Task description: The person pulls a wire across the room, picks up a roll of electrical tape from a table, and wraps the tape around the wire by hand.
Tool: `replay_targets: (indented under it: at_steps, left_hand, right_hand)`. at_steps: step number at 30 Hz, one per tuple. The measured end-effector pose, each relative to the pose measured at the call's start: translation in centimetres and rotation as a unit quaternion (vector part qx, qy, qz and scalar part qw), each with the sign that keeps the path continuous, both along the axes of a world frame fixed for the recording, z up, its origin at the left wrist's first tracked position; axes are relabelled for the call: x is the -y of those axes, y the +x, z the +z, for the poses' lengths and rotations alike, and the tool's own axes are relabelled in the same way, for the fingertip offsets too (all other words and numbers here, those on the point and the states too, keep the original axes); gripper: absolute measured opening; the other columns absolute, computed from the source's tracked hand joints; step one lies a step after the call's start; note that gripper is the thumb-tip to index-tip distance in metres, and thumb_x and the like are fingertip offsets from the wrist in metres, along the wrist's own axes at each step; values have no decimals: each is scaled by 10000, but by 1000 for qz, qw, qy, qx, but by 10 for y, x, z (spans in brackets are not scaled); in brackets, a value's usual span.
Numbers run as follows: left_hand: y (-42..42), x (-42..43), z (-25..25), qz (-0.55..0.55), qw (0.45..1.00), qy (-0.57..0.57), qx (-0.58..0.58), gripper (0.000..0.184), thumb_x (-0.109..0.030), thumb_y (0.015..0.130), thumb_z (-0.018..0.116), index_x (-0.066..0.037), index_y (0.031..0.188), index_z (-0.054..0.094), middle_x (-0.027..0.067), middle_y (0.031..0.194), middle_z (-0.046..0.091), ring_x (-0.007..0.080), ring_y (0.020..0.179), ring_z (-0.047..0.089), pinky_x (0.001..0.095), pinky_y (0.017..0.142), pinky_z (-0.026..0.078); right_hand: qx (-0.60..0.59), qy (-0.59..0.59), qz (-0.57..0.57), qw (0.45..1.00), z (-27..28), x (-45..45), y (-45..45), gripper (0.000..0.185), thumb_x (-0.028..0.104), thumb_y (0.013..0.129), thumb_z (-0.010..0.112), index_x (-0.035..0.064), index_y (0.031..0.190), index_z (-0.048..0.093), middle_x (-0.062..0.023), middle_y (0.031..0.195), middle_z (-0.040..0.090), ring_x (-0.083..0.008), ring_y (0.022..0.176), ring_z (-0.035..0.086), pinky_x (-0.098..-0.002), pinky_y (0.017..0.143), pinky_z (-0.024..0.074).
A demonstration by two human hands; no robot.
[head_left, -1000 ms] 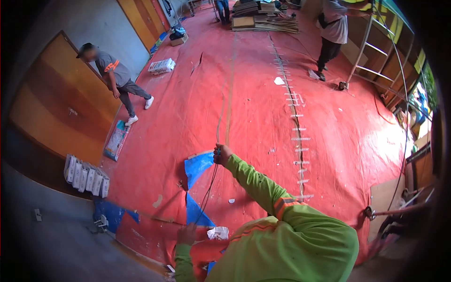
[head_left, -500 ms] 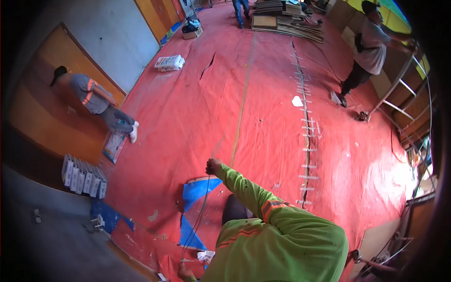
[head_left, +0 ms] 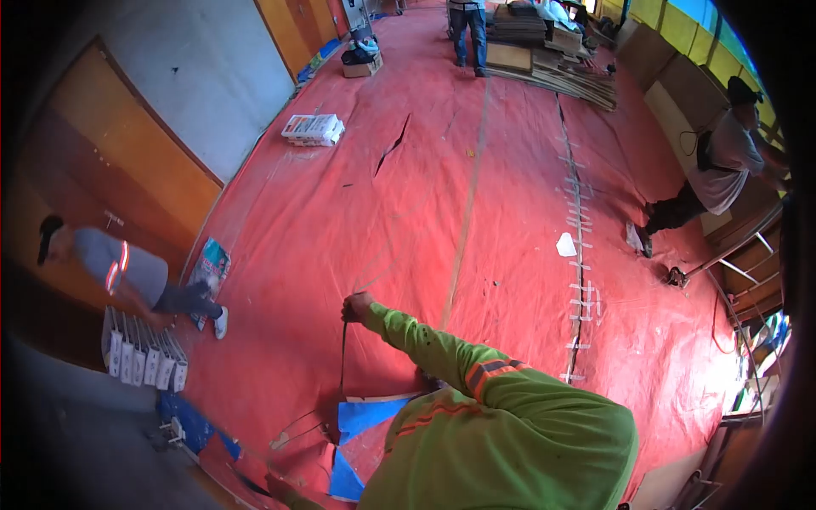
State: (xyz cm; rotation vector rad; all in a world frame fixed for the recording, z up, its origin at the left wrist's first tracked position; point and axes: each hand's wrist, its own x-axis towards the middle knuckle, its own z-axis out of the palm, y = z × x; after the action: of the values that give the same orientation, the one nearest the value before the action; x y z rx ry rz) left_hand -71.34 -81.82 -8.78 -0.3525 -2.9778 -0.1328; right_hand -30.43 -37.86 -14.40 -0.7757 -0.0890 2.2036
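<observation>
Cable (head_left: 342,361) hangs from one gripping right hand (head_left: 357,307); left hand (head_left: 277,487) unclear; three co-workers (head_left: 123,265) beyond.

on my feed, a thin dark cord (head_left: 343,353) hangs over broad red sheeting (head_left: 408,221), white rectangular packs (head_left: 313,129) lying beyond.

A green long-sleeved top (head_left: 527,442) carries orange-edged grey bands (head_left: 486,371).

Glare from the right whitened part of the floor (head_left: 510,255); lower left dim. Edges bowed, corners black.
</observation>
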Motion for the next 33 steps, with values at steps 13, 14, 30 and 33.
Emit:
replay_targets:
  at_steps: [13, 14, 30, 33]
  left_hand:
    - [203, -435, -84, -64, 995, -12, 81, 142, -231, 872, 500, -117, 894, 581, 88, 741, 601, 259, 618, 581, 421, 515, 465]
    - [229, -470, -92, -80, 991, -10, 103, 144, -234, 873, 501, -117, 894, 582, 86, 740, 600, 255, 617, 581, 419, 515, 465]
    - [481, -1155, -177, -111, 856, -93, 496, 174, -272, 883, 509, -123, 891, 599, 52, 723, 589, 204, 609, 566, 381, 506, 467]
    - [519, -1370, -171, -163, 838, -108, 509, 180, -279, 884, 510, -125, 891, 602, 45, 720, 587, 194, 608, 563, 374, 504, 467]
  right_hand:
    - [368, 540, 667, 359, -5, -245, 132, 446, 477, 834, 513, 60, 868, 668, -122, 878, 677, -290, 816, 642, -443, 764, 496]
    - [401, 542, 637, 373, 15, -295, 166, 441, 474, 827, 524, 59, 859, 670, -118, 891, 677, -297, 827, 639, -443, 767, 495]
    - [745, 319, 250, 530, -79, -932, 627, 246, 262, 840, 534, 69, 909, 672, -166, 892, 656, -319, 800, 627, -413, 711, 499]
    - [770, 235, 272, 527, -120, -898, 697, 428, 433, 839, 458, 72, 824, 687, -192, 854, 652, -365, 846, 625, -455, 758, 489]
